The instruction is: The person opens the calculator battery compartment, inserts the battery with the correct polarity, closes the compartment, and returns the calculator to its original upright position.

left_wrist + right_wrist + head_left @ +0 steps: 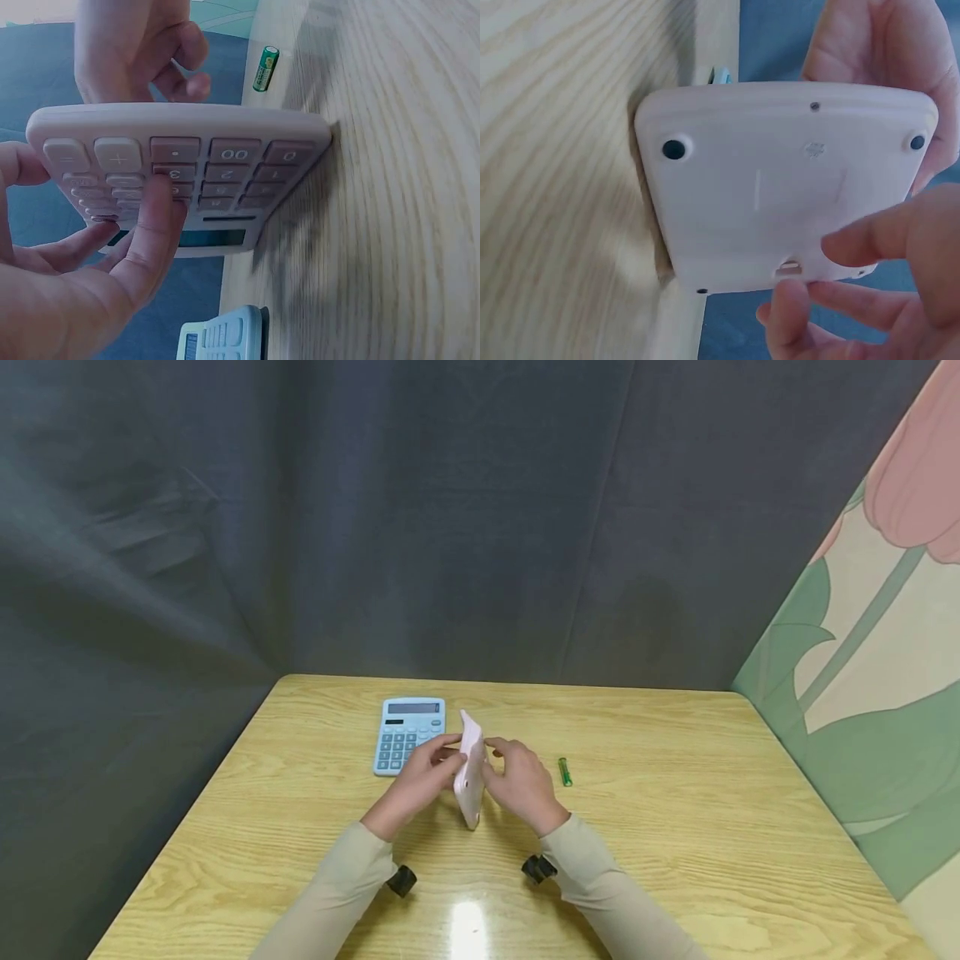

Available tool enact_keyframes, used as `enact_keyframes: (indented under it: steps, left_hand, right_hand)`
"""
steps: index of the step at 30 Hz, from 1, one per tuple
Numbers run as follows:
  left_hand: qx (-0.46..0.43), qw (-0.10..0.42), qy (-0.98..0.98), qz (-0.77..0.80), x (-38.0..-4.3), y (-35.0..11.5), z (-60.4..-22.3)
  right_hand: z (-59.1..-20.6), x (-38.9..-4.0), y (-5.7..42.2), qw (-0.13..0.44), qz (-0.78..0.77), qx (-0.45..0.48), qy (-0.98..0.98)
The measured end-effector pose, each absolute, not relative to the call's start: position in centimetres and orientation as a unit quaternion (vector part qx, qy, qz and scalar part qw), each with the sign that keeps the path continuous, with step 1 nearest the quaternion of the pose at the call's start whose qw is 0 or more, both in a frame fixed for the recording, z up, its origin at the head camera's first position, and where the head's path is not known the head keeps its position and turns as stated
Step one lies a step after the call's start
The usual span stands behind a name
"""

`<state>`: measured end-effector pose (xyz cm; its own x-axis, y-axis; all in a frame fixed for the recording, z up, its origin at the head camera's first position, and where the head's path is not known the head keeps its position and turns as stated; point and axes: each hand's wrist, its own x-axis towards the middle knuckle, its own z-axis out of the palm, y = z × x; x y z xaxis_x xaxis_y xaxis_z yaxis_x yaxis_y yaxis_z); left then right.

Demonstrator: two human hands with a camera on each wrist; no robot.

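Left grip (pixel 97 296) holding pink calculator (pixel 217 176), thumb (pixel 154 225) on keys (pixel 236 150), right grip (pixel 142 49) behind, green battery (pixel 265 69), blue calculator (pixel 225 339)

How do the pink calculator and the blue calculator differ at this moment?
Colour: the pink calculator is pale pink; the blue calculator is light blue.
Pose: the pink calculator is tipped up on edge; the blue calculator lies flat, keys up.
Handling: the left hand grips the pink calculator; neither hand holds the blue calculator.
Shared: both have keys and a display.
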<state>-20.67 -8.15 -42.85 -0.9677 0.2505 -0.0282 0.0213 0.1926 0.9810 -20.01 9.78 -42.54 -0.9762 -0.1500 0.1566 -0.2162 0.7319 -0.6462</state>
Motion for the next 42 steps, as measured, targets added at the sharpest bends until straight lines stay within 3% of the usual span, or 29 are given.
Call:
enact_keyframes:
  steps: [14,28,42]
  left_hand:
    - [0.053,0.07,0.808,0.583,-20.6,-9.1,-44.2]
    - [0.098,0.145,0.848,0.5,-20.2,-10.1,-45.9]
    - [0.1,0.126,0.886,0.434,-20.5,-9.2,-45.4]
  right_hand:
    - [-43.2,-20.5,10.1,0.094,0.312,0.139,-0.935]
    - [-44.4,-21.4,10.9,0.082,0.201,0.228,-0.949]
    - [-44.9,-21.8,11.1,0.113,0.161,0.28,-0.94]
